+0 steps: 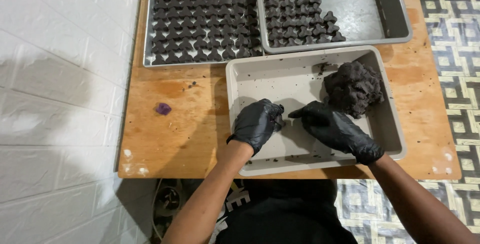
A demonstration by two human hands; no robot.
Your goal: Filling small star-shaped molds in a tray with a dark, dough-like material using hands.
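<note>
Wooden tabletop [170,124] carried a beige tray [260,79] where the left hand [257,124] and right hand [335,129], both gloved, pinched a small dark dough piece [280,121] together, near the big dough lump [352,88] so more was within reach.

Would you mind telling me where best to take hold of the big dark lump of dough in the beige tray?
Probably at the lower left edge of the dough lump, coming from the bare tray floor. Its far and right sides sit close to the tray walls, and its surface is rough and crumbly, so pinching from the open side where both gloved hands, left hand and right hand, already are seems easiest.
</note>
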